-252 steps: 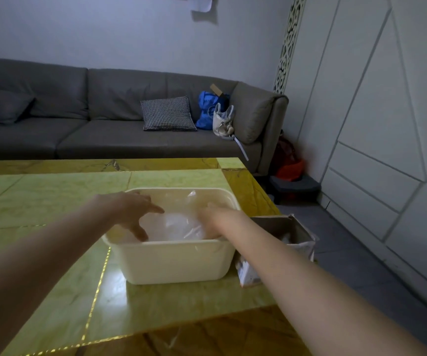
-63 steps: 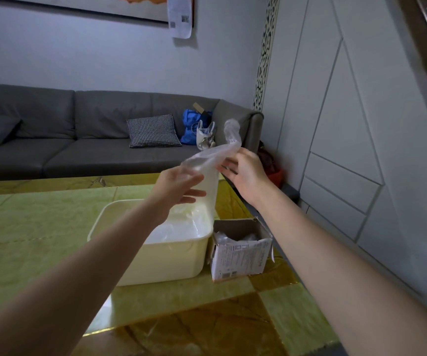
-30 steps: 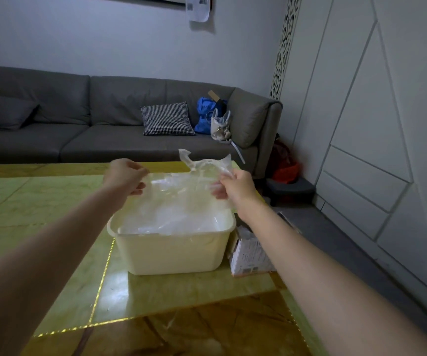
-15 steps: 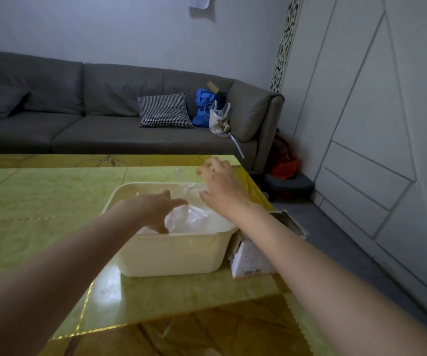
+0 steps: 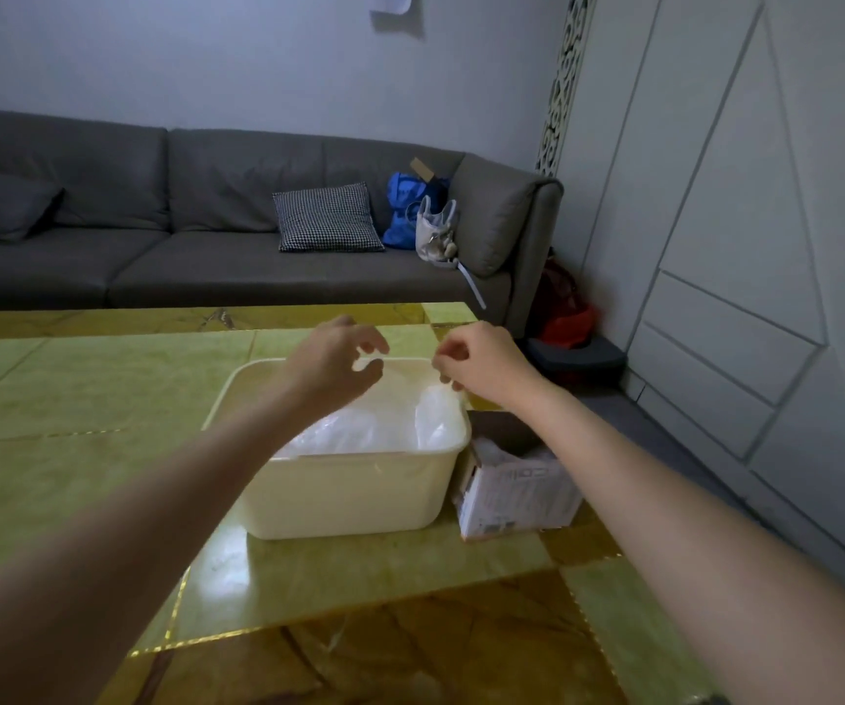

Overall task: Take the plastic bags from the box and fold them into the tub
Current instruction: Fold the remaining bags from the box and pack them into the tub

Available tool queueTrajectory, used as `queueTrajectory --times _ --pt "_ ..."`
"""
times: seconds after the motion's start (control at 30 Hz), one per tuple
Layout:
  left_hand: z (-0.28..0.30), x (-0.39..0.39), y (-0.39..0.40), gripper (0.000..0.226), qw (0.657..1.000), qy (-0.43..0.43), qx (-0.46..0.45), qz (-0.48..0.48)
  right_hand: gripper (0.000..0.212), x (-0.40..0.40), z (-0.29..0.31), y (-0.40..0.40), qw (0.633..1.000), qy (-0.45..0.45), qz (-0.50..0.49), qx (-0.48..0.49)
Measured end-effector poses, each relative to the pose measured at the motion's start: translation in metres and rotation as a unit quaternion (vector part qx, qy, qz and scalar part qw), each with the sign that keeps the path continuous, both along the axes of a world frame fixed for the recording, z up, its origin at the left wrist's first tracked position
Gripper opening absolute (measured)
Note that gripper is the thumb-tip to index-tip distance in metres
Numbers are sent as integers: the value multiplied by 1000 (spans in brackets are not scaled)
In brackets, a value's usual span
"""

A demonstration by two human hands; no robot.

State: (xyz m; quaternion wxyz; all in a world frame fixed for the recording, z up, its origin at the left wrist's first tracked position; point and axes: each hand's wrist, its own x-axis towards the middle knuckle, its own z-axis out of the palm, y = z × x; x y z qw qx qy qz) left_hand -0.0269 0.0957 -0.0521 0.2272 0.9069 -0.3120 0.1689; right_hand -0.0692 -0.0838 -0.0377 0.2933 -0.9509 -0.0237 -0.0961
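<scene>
Both hands hovered over the cream tub (image 5: 354, 493) on the desk (image 5: 79, 399). The left hand (image 5: 331, 368) hung loosely curled, holding nothing. The right hand (image 5: 481, 361) pinched a clear plastic bag (image 5: 435, 414) whose body lay inside the tub. The print on the box (image 5: 517, 496) beside the tub was too blurred to read.

Plenty of open green table (image 5: 79, 399) left of the tub (image 5: 349, 493). Right side cramped though: box (image 5: 517, 496) jammed right against it, table edge just beyond.
</scene>
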Motion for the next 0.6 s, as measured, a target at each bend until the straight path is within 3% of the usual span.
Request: queueTrajectory --times 0.1,0.2,0.3,0.43,0.6 --pt "0 -24 -39 18 994 -17 41 -103 11 -19 6 -27 992 124 -4 -20" --pt "-7 -40 -65 21 980 -9 122 -156 17 -31 -6 -40 970 213 -14 -117" --pt "-18 -46 -76 22 968 8 198 -152 13 -35 -24 -43 961 219 -21 -169" --pt "-18 -49 -79 23 962 28 236 -134 9 -35 -36 -42 967 199 -36 -154" --pt "-17 -48 -80 24 950 40 274 -142 20 -36 -30 -47 969 209 -2 -131"
